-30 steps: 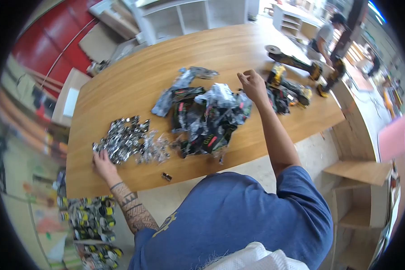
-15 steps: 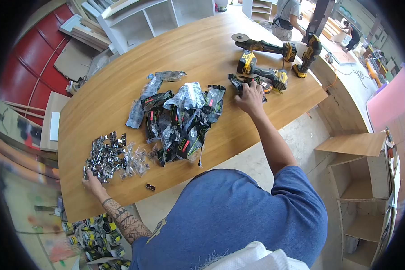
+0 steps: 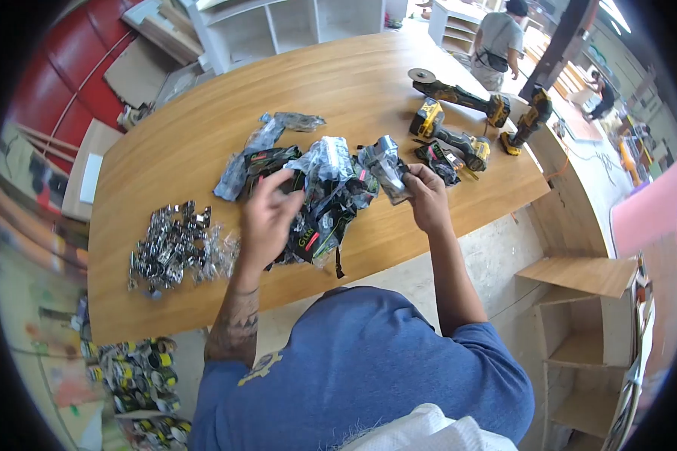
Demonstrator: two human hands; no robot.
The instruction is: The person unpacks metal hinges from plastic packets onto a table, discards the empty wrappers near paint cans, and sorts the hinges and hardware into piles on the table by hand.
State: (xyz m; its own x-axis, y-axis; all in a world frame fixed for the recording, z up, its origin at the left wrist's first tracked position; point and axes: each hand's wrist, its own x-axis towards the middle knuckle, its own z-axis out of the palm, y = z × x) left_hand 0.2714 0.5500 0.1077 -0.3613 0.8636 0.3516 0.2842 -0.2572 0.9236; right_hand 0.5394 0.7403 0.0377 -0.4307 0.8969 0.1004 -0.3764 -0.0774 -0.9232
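My right hand [image 3: 429, 197] pinches a small clear-and-black plastic packet [image 3: 386, 167] above the table; metal parts seem to show inside it. My left hand [image 3: 269, 214], blurred by motion, hovers in front of a heap of black and clear plastic packets [image 3: 325, 218], its fingers apart and nothing seen in them. That hand hides part of the heap. To its left lies a pile of shiny metal hinge-like pieces [image 3: 169, 244], beside small clear plastic bags [image 3: 218, 255]. More packets [image 3: 438, 161] lie beyond my right hand.
On the wooden tabletop [image 3: 353, 83], an angle grinder [image 3: 459, 96], a yellow-and-black drill [image 3: 451, 135] and another cordless tool [image 3: 532, 120] stand at the back right. A white shelf unit [image 3: 278, 30] is behind the table. Another person [image 3: 498, 49] stands beyond its far end.
My right hand has lifted a packet from beside the drill and brought it left toward the heap. My left hand has left the metal pieces and moved right and up.
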